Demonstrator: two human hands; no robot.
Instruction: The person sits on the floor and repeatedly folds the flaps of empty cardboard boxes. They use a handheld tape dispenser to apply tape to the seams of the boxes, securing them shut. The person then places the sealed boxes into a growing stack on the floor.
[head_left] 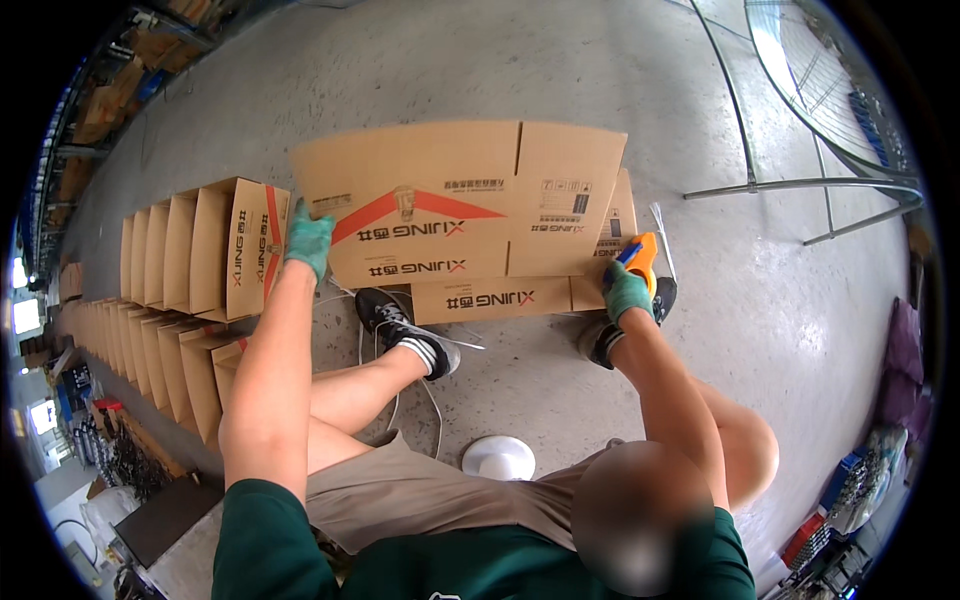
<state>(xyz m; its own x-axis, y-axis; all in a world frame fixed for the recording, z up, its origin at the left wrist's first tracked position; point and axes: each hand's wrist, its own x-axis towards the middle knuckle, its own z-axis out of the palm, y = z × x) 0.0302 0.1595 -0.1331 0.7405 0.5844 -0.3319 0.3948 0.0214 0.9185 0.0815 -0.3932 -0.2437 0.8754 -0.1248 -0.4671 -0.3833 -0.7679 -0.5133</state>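
Note:
My left hand point(310, 240), in a green glove, is closed on the left edge of a flat, folded cardboard box point(450, 160), brown with a red stripe and dark print. The box is tilted up in front of me. My right hand point(628, 290), also gloved in green, is closed round an orange and blue tool point(646, 258) that looks like a tape dispenser, close to the box's lower right corner. Beneath the raised box lies another flat cardboard box point(490, 302), partly covered by it. The fingertips of both hands are partly hidden.
Opened cardboard boxes point(210, 250) stand in rows at the left. White straps point(440, 410) lie loose around my shoes point(400, 325). A white round-based object point(498, 458) stands between my legs. A metal-tube frame point(800, 186) is at the far right.

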